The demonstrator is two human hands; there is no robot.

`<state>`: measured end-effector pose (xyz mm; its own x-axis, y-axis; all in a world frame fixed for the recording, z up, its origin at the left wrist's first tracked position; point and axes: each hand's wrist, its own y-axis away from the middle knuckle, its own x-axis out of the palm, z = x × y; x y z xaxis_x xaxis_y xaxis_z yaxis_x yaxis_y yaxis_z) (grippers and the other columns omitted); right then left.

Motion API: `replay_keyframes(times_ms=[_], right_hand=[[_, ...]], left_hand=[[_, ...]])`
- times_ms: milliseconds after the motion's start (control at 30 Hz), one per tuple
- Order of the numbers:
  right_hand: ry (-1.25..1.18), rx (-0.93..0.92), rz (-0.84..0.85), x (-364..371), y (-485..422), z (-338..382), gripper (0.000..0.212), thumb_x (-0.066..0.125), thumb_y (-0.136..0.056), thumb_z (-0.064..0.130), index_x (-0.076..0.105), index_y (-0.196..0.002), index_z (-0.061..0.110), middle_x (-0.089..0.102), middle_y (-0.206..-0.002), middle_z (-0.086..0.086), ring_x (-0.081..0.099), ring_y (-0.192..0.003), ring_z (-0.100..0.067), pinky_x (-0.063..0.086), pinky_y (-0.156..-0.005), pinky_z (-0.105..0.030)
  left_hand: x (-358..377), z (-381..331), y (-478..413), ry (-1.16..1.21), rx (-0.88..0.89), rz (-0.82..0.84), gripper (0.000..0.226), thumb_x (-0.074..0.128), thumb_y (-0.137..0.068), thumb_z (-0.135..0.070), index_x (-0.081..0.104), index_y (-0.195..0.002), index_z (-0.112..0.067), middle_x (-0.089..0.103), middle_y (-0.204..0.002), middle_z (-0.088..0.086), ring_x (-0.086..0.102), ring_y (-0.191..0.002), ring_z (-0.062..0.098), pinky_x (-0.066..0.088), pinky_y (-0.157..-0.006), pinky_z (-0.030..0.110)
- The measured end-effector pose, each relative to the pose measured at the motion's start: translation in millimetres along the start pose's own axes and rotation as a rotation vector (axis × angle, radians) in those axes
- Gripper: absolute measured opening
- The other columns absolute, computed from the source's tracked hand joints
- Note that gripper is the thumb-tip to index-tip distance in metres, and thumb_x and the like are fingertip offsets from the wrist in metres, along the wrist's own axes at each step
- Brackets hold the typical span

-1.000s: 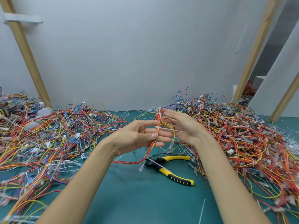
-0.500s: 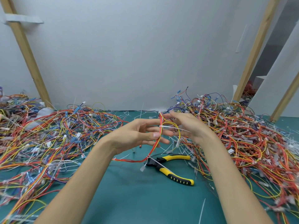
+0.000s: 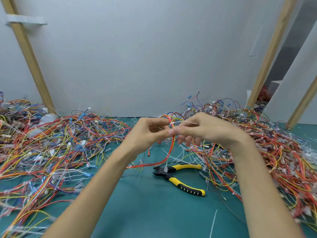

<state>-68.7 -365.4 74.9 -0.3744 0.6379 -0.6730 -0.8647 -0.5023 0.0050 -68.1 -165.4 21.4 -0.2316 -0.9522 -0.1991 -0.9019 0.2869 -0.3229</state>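
The red, orange and yellow wire bundle (image 3: 173,143) hangs in the air between your hands, above the counter (image 3: 145,212), with its lower end trailing down to the green surface. Your left hand (image 3: 145,133) has its fingers curled around the bundle near the top, and your right hand (image 3: 211,131) pinches the white zip tie (image 3: 181,123) looped there (the fingertips are blurred). Yellow-handled cutters (image 3: 180,177) lie just below, between the left wire heap (image 3: 51,143) and the right wire heap (image 3: 274,152).
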Motion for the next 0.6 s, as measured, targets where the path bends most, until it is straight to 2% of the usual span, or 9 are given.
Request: replay_keyframes(times_ms=[67,133,233,300,367,533,600], right_hand=[[0.009,-0.049,0.023,4.5,-3.6,-1.8,0.03,0.066,-0.089,0.047,0.077,-0.082,0.02,0.072,-0.071,0.008,0.061,-0.063,-0.003,0.044,-0.051,-0.016],[-0.032,-0.078,0.035,7.5,-6.9,-5.4,0.021,0.07,-0.09,0.035,0.077,-0.083,0.017,0.071,-0.067,0.007,0.059,-0.061,-0.004,0.042,-0.05,-0.016],[-0.105,-0.099,0.018,8.5,-9.6,-9.8,0.015,0.073,-0.088,0.029,0.076,-0.083,0.015,0.073,-0.074,0.001,0.059,-0.061,-0.008,0.041,-0.05,-0.017],[-0.135,-0.109,0.007,8.8,-10.6,-10.7,0.022,0.073,-0.088,0.031,0.074,-0.08,0.011,0.073,-0.074,-0.001,0.058,-0.061,-0.009,0.041,-0.05,-0.017],[-0.209,-0.118,-0.011,8.7,-11.4,-11.9,0.023,0.071,-0.089,0.031,0.071,-0.078,0.01,0.07,-0.07,-0.001,0.056,-0.058,-0.008,0.04,-0.048,-0.017],[-0.414,-0.097,-0.075,7.4,-12.5,-18.8,0.017,0.067,-0.089,0.022,0.065,-0.076,0.011,0.063,-0.064,0.002,0.054,-0.052,-0.006,0.038,-0.047,-0.017],[-0.514,-0.067,-0.079,6.7,-12.7,-20.6,0.016,0.066,-0.084,0.024,0.063,-0.081,0.008,0.06,-0.061,0.003,0.051,-0.05,-0.004,0.037,-0.045,-0.014]], left_hand=[[1.4,2.4,-1.0,-0.067,-0.002,-0.059,0.023,0.077,-0.075,-0.036,0.07,-0.095,-0.027,0.06,-0.073,-0.013,0.047,-0.059,0.009,0.037,-0.054,0.02],[2.8,5.4,-2.5,-0.11,-0.021,-0.12,0.021,0.077,-0.078,-0.034,0.069,-0.098,-0.034,0.059,-0.073,-0.015,0.046,-0.059,0.007,0.034,-0.052,0.017],[4.3,6.4,-3.7,-0.113,-0.012,-0.117,0.021,0.068,-0.088,-0.032,0.071,-0.108,-0.025,0.06,-0.073,-0.014,0.042,-0.055,0.004,0.035,-0.049,0.017],[2.8,4.3,-3.0,-0.104,-0.005,-0.07,0.021,0.055,-0.098,-0.025,0.071,-0.11,-0.018,0.061,-0.07,-0.016,0.046,-0.056,0.005,0.04,-0.051,0.017],[-2.2,1.7,-1.4,-0.113,-0.041,0.022,0.024,0.046,-0.103,-0.021,0.069,-0.108,-0.018,0.064,-0.074,-0.015,0.054,-0.063,0.006,0.045,-0.056,0.019],[-19.0,1.2,3.4,-0.245,-0.185,0.254,0.026,0.042,-0.104,-0.022,0.068,-0.109,-0.024,0.073,-0.095,-0.01,0.067,-0.086,0.007,0.05,-0.083,0.031],[-24.7,1.5,5.6,-0.259,-0.189,0.325,0.026,0.043,-0.104,-0.022,0.069,-0.11,-0.022,0.074,-0.103,-0.006,0.068,-0.095,0.011,0.051,-0.088,0.036]])
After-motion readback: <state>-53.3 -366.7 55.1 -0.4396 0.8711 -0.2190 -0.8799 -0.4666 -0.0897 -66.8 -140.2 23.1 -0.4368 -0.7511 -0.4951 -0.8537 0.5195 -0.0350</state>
